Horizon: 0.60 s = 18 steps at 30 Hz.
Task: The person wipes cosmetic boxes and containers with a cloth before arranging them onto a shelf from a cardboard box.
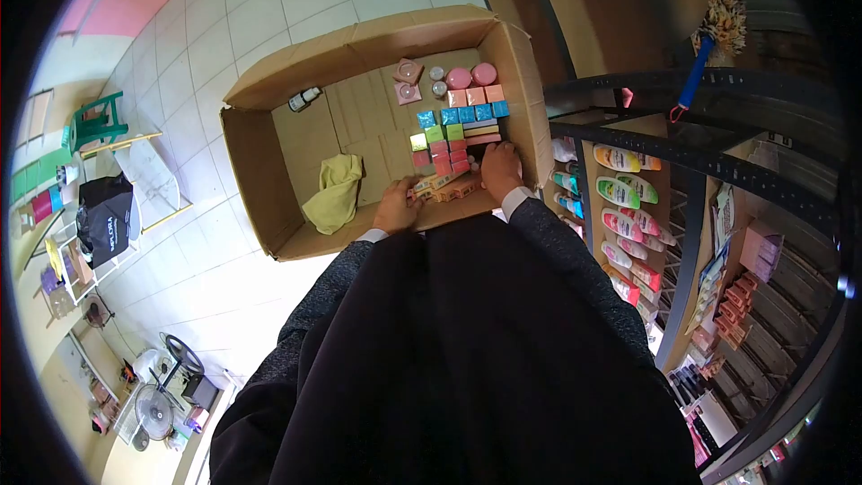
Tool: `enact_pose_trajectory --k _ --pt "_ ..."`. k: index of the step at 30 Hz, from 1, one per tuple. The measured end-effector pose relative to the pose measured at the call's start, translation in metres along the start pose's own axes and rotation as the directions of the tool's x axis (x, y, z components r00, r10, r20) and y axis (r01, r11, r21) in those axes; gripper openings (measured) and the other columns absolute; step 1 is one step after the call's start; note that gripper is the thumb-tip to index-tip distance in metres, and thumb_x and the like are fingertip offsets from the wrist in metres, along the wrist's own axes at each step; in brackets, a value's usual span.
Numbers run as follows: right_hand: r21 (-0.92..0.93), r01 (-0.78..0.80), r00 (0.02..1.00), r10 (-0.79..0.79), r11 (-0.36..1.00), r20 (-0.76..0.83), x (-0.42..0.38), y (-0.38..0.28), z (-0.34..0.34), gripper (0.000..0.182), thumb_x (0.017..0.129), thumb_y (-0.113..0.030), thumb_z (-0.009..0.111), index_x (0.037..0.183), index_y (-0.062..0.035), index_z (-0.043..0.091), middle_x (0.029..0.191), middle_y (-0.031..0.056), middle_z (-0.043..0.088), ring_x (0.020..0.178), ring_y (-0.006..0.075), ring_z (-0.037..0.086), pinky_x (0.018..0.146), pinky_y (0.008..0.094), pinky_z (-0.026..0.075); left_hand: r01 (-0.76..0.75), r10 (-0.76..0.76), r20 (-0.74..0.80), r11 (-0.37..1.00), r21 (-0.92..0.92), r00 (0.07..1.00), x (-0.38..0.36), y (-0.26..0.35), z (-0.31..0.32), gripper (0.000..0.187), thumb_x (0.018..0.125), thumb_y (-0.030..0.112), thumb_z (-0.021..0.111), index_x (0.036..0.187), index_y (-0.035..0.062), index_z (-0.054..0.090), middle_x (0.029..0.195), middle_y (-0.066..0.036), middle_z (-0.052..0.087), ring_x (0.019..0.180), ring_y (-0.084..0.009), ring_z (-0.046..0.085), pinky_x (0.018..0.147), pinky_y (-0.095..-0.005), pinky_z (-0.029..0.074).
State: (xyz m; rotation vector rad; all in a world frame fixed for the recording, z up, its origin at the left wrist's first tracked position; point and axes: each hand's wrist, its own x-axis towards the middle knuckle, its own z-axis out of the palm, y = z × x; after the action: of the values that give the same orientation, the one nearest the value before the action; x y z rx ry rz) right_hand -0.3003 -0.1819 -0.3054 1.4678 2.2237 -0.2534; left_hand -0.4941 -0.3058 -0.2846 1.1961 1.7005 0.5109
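Observation:
A large open cardboard box [296, 148] stands before me with small packaged goods inside. At its near wall, my left hand [398, 207] is closed against the left end of several small orange boxes [446, 184]. My right hand [501, 171] has its fingers curled down by the right end of these boxes; its fingertips are partly hidden. Just beyond lie red-pink boxes [442, 157], green boxes [435, 133], blue boxes [466, 114] and peach boxes [476, 96]. Round pink containers [459, 79] sit farther back, beside small clear jars [438, 88].
A yellow cloth [334, 193] and a small dark bottle [304, 100] lie in the box's left half. On the right rises a dark metal shelf [682, 157] with rows of bottles [628, 190]. A blue-handled duster [696, 76] hangs there. White tiles [197, 166] cover the floor.

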Motion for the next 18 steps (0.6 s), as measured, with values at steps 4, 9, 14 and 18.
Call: enact_pose_trajectory --k 4,9,14,18 --pt "0.049 -0.014 0.972 0.002 0.999 0.235 0.008 0.007 -0.019 0.051 0.064 -0.026 0.074 0.103 -0.0019 0.05 0.099 0.0171 0.057 0.099 0.0275 0.052 0.075 0.0352 0.048 0.1 -0.099 -0.01 0.985 0.143 0.995 0.0 -0.011 0.003 0.044 0.072 0.019 0.065 0.113 0.0073 0.052 0.102 -0.02 0.055 0.097 -0.0356 0.053 0.086 -0.0391 0.043" --pt "0.234 0.148 0.954 -0.202 0.961 0.222 -0.006 0.022 0.008 0.057 0.065 -0.027 0.072 0.109 -0.0006 0.047 0.107 0.0235 0.051 0.104 0.0353 0.049 0.081 0.0405 0.047 0.121 -0.133 0.052 0.975 0.184 0.99 0.008 -0.023 0.002 0.046 0.075 0.023 0.064 0.114 0.0042 0.05 0.11 -0.02 0.053 0.106 -0.0345 0.05 0.089 -0.0378 0.041" --pt "0.243 0.043 0.966 -0.103 0.969 0.238 -0.004 0.009 0.0 0.061 0.064 -0.03 0.071 0.115 -0.0084 0.045 0.116 0.025 0.042 0.101 0.0417 0.049 0.083 0.0447 0.046 0.172 -0.195 0.127 0.97 0.171 0.973 0.012 -0.035 0.009 0.047 0.076 0.026 0.064 0.116 0.0046 0.049 0.112 -0.021 0.053 0.105 -0.0348 0.051 0.09 -0.0376 0.041" --pt "0.156 -0.04 0.953 -0.01 0.987 0.303 0.002 -0.001 0.002 0.054 0.066 -0.028 0.069 0.113 -0.0132 0.047 0.112 0.0221 0.042 0.097 0.041 0.051 0.081 0.042 0.047 0.15 -0.168 0.124 0.978 0.142 0.978 0.01 -0.034 0.008 0.049 0.075 0.025 0.063 0.118 0.0063 0.048 0.108 -0.021 0.054 0.101 -0.0359 0.052 0.087 -0.0391 0.042"
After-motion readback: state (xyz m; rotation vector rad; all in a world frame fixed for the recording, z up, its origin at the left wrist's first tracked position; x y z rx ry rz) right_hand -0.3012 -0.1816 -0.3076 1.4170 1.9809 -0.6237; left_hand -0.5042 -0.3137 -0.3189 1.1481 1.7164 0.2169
